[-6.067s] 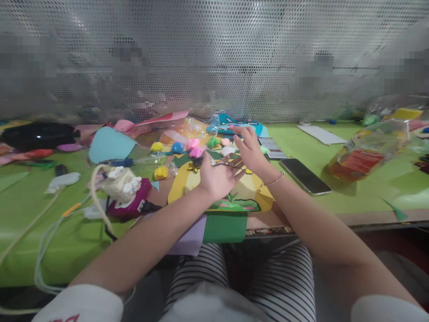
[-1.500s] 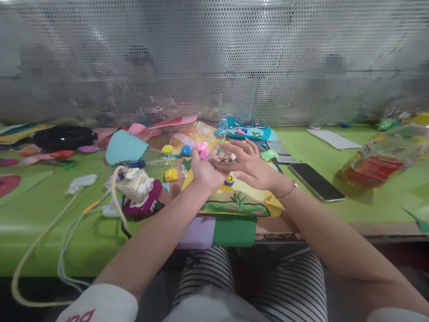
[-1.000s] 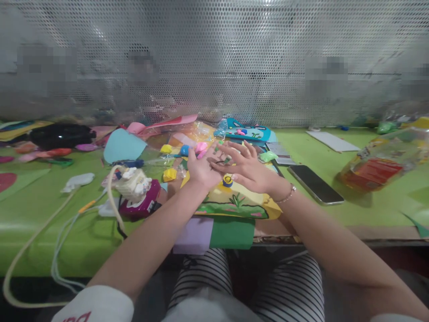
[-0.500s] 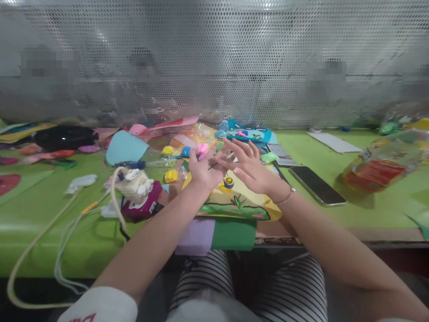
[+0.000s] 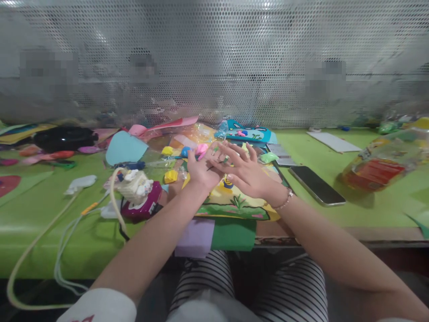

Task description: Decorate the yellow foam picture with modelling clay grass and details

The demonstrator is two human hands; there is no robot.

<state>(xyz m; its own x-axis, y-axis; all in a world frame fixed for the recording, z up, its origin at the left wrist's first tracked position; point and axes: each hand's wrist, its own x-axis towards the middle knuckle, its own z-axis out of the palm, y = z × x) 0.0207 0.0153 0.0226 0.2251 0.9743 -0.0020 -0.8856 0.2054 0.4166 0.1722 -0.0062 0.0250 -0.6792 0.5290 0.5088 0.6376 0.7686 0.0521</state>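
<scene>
My left hand (image 5: pixel 201 172) is turned palm up over a yellow card (image 5: pixel 231 211) painted with green grass. Across it, my right hand (image 5: pixel 253 174) lies palm down with fingers spread, covering part of the left palm and fingers. A thin dark strand (image 5: pixel 210 168) shows at the left palm, beneath the right fingertips; what else lies between the hands is hidden. Beside my left thumb are a blue lump (image 5: pixel 185 152) and a pink lump (image 5: pixel 201 150) that look like modelling clay. A yellow lump (image 5: pixel 170 176) sits left of the card.
To the right lie a phone (image 5: pixel 317 185) and a bottle with a red label (image 5: pixel 378 172). On the left stand a magenta and cream object (image 5: pixel 140 197) and a white cable (image 5: pixel 40 241). A perforated metal panel (image 5: pixel 214 58) rises behind; a blue painted card (image 5: pixel 250 132) lies before it.
My right hand has slid slightly toward me and left over the left palm. Green seen near the left fingers shows less now. The things on the table have stayed put.
</scene>
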